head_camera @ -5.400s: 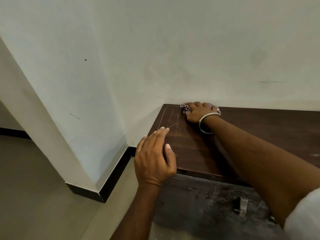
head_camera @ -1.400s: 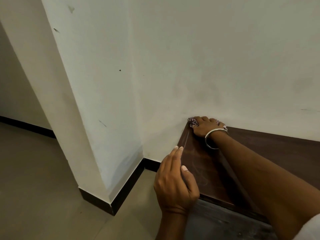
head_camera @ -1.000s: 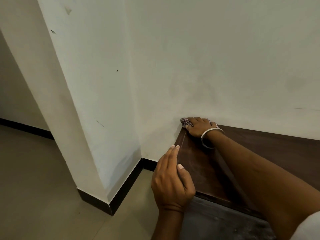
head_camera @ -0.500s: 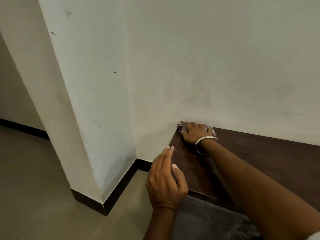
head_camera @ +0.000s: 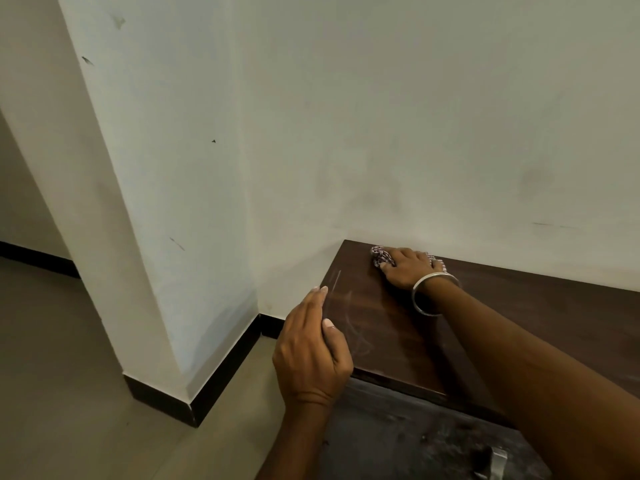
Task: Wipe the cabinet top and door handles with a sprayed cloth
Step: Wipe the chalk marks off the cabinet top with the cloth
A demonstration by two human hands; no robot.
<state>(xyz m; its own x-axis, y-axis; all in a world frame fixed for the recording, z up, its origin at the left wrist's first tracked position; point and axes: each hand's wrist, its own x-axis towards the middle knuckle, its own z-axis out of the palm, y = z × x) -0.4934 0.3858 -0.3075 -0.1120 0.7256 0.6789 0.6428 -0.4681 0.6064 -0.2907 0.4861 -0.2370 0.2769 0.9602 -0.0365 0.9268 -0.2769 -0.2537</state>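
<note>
A dark brown wooden cabinet top runs along the white wall, its left end near a corner. My right hand, a silver bangle on its wrist, presses a patterned cloth flat on the top's far left area by the wall. Faint pale streaks show on the wood in front of it. My left hand rests against the top's left edge, fingers straight and holding nothing. A metal door handle shows on the dark cabinet front at the bottom right.
A white wall stands directly behind the cabinet, and a white pillar with black skirting juts out to the left. Beige floor tiles fill the lower left.
My right hand and the cloth have shifted slightly right, away from the top's far left corner. The view has tilted down, bringing the door handle into sight. My left hand stays on the edge.
</note>
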